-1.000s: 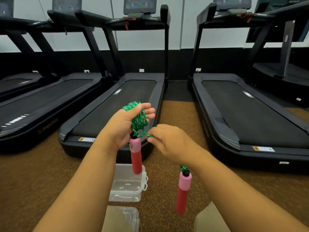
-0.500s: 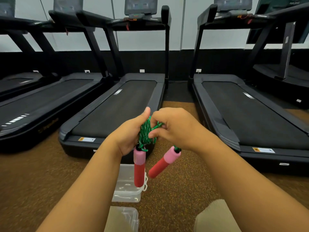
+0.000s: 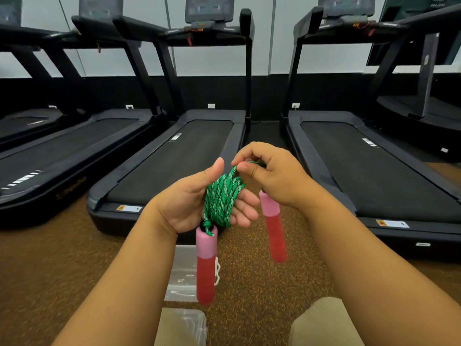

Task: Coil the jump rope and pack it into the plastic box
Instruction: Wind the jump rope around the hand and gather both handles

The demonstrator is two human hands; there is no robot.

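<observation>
Jump rope [image 3: 222, 198] coiled around left hand [image 3: 197, 206], right hand [image 3: 272, 173] pinching strand

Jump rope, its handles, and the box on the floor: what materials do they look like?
Green rope: looks like braided woven cord, matte, with a lighter fleck pattern in the weave. Handles: probably foam grips, pink over red, with a soft matte surface and no shine. Plastic box: clear hard plastic, glossy, the floor showing through it. The left hand holds the coil.

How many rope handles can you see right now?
2. One handle hangs below the left hand; the other handle hangs under the right hand.
</observation>
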